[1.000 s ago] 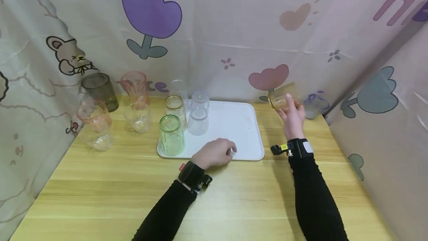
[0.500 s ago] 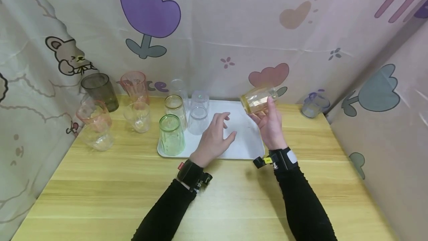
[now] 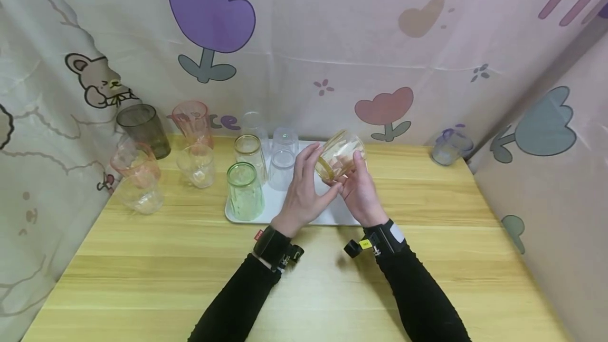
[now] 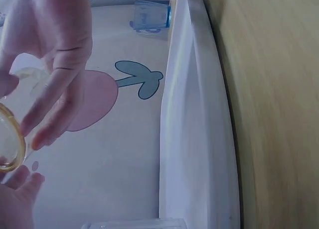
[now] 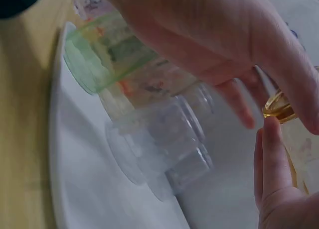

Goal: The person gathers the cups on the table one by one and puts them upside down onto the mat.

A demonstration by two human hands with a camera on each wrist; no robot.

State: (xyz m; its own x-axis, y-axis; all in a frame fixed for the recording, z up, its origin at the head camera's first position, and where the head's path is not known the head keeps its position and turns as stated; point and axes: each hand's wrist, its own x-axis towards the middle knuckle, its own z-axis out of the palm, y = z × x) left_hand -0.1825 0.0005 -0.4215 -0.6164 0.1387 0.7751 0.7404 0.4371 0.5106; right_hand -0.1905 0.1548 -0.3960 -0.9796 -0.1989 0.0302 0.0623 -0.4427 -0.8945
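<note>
An amber glass is held tilted above the white tray, its gold-ringed end toward the left. My right hand grips it, thumb along the near side and fingers beneath. My left hand reaches to the ringed end, fingers extended behind it and thumb in front. In the right wrist view, the left thumb overlaps the amber glass while other left fingertips stand apart from it. On the tray's left half, a green glass, a gold-rimmed clear glass and several plain clear glasses stand close together.
Left of the tray are a dark grey glass, a tall pink glass, a short pink glass and clear glasses, one being a clear tumbler. A bluish glass stands at the back right. A printed curtain encloses the table.
My right hand has carried the amber glass leftward from the right of the tray to over it. My left hand has risen off the tray's front, its fingers opening toward the glass.
</note>
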